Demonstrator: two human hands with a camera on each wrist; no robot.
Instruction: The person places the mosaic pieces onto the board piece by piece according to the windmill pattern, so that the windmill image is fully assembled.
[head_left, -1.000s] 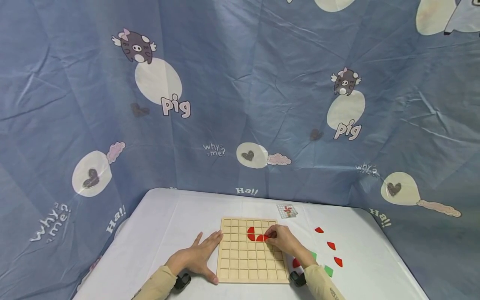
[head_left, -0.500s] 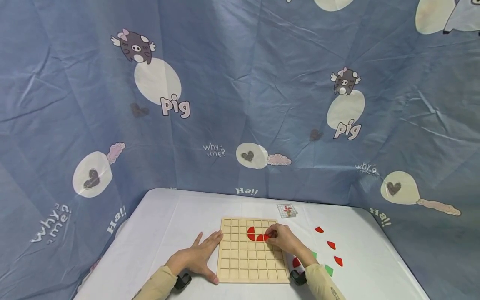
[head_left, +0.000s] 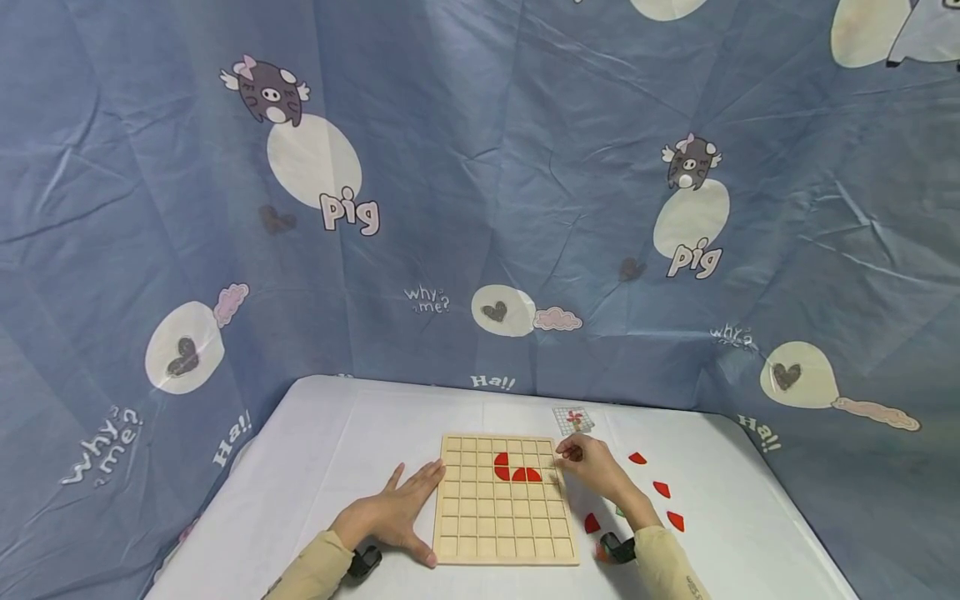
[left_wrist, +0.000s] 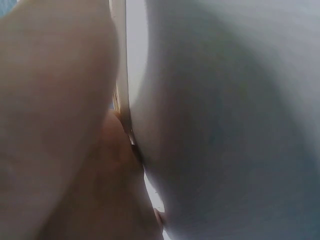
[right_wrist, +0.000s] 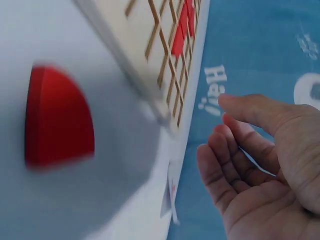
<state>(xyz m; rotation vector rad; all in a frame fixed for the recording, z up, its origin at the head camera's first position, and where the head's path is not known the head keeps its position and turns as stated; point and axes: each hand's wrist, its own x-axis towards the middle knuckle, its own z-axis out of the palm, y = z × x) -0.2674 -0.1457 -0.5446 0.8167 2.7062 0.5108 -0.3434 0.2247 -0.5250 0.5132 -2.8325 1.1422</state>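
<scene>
A square wooden grid board (head_left: 498, 533) lies on the white table. Several red quarter-round tiles (head_left: 519, 475) sit in its cells near the upper middle. My left hand (head_left: 393, 512) lies spread along the board's left side, fingertips and thumb right at the edge; in the left wrist view, skin and shadow hide most of the board. Just off the board's upper right edge is my right hand (head_left: 592, 467). Its fingers are loosely bent and hold nothing, as the right wrist view shows (right_wrist: 260, 160).
Loose red tiles (head_left: 662, 489) lie on the table right of the board, with another red tile (head_left: 592, 522) nearer it. A green tile (head_left: 619, 512) is partly hidden by the right forearm. A small pattern card (head_left: 573, 419) lies behind the board. A blue printed curtain (head_left: 420, 342) hangs beyond.
My right hand has let go of a red tile, which now sits in a cell, and has moved right, off the board. The left hand has stayed put.
</scene>
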